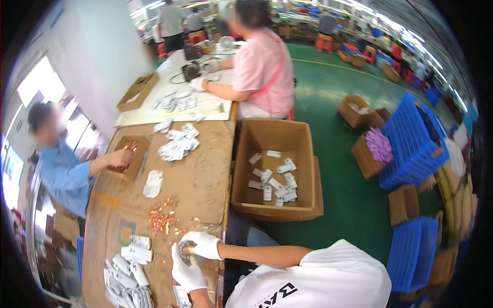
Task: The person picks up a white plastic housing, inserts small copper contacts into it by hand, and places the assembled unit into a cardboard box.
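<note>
Copper pile (163,217): small copper-coloured pieces lay loose on the cardboard-covered table (206,172), a few strays towards the hands; the supply seemed far from used up.
Grey part (183,248): it sat between the two gloved hands, just on the near side of the copper pile; fingers hid much of it, so its kind could not be told.
Left hand (187,274): curled round the grey part from below, thumb and fingers closed against it.
Right hand (204,245): fingers bent over the grey part from the other side, pinching it against the left.
Near white heap (125,280): many flat white pieces overlapped to the near left of the copper pile, apparently waiting their turn.
Far white heap (177,145): another stack lay beyond the copper pile, past a crumpled white thing (153,184).
Big box (275,133): it stood beside the table, right of the copper pile, with white pieces (290,180) scattered on its bottom.
Co-worker's hand (121,157): it reached into a small box (134,169) of copper pieces, beyond and left of the copper pile.
Progress: the work looked midway; one part was in hand, and the boxed pieces were perhaps finished, though the view could not confirm which heap was done.
</note>
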Available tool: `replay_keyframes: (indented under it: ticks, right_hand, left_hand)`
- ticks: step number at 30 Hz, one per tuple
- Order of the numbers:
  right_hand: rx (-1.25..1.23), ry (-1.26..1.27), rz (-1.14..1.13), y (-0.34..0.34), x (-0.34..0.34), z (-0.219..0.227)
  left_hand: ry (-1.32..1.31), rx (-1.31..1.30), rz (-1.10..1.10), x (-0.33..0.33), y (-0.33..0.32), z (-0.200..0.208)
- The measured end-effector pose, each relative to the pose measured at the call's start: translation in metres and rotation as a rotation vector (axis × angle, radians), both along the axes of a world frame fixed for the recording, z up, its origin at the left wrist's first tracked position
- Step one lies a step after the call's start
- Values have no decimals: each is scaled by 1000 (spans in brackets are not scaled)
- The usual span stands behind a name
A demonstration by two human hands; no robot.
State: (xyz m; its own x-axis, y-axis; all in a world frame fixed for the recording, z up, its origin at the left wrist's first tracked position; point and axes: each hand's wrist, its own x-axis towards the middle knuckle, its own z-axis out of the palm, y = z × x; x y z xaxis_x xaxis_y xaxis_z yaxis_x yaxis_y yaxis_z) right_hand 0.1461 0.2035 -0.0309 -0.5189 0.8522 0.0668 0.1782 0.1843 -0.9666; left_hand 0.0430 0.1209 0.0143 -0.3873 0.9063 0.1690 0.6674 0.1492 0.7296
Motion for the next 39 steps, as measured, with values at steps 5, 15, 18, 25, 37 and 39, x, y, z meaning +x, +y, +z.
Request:
replay_keyframes:
  ticks: [5,15,18,25,37,39]
  right_hand:
    - [-157,174,188,-2,-20,-11]
    - [41,-90,163,11,-8,30]
    - [56,-50,192,10,-13,29]
    - [367,-132,105,-5,-13,35]
    - [253,-335,118,-24,-16,18]
    - [205,-409,141,-22,-21,10]
  left_hand:
    - [21,-22,59,-17,-17,-1]
    - [-33,-62,65,-20,-9,17]
    - [-167,108,61,-27,-12,15]
    - [-20,178,168,-18,-8,5]
    - [-102,179,241,-18,4,-23]
    - [-38,218,256,-20,5,-34]
